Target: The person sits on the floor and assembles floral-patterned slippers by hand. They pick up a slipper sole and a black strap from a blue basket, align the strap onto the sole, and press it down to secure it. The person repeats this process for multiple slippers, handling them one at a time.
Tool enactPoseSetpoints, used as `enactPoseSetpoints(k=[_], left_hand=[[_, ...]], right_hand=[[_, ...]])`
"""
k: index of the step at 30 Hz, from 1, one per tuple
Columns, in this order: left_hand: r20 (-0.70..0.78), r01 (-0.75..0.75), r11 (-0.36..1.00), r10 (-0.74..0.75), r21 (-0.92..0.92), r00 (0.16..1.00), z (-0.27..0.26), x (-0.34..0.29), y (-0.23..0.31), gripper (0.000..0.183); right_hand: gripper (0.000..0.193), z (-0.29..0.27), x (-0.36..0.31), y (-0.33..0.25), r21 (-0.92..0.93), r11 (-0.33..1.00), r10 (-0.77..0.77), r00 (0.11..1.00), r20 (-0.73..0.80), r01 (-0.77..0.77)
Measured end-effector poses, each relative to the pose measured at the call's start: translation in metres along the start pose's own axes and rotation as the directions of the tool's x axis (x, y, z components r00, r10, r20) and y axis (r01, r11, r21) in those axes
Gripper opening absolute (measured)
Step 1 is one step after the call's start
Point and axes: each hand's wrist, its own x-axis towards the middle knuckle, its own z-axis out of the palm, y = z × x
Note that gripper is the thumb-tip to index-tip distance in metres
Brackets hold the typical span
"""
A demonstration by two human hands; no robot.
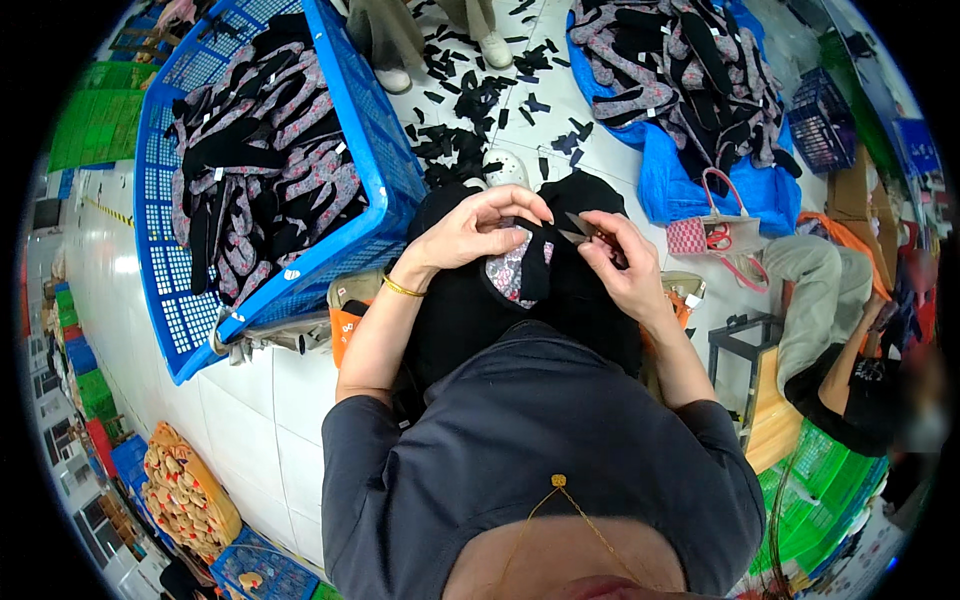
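My left hand (478,232) pinches a piece of sewn cloth (508,272) above my lap. The cloth has a grey flowered side with red spots and a black strip. Closed round a pair of small snips (574,228), my right hand (625,262) is just right of the cloth. The two metal blades point left toward the black strip and stand a little apart; most of the handle is hidden in my fingers. Beneath both hands are my black-clad thighs.
At the left, a big blue plastic basket (375,165) holds many similar cloth pieces. More lie on a blue sheet (672,170) at the far right. Black scraps (470,105) litter the white floor ahead. A pink-and-white bag (705,238) stands right, near a seated person (820,300).
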Motion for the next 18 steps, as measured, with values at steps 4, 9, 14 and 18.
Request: enactPoseSetpoints(k=[4,9,14,18], left_hand=[[0.000,-0.023,0.999,0.023,0.050,1.000,0.010,-0.015,0.006,0.035],[-0.002,0.025,0.999,-0.025,0.029,1.000,0.016,-0.027,0.018,0.038],[-0.084,-0.030,0.998,0.026,-0.055,0.996,0.014,-0.040,0.013,0.051],[-0.161,-0.004,0.997,-0.008,-0.072,0.987,0.018,-0.044,0.011,0.065]], right_hand=[[0.031,0.003,0.000,-0.001,-0.039,0.996,-0.074,0.996,0.047,0.076],[0.031,0.005,0.000,0.002,0.030,0.999,-0.026,0.999,0.037,0.025],[0.030,0.006,0.003,0.001,0.076,0.997,-0.016,0.999,0.041,0.013],[0.027,0.010,-0.001,0.002,0.411,0.867,0.215,0.956,0.202,-0.282]])
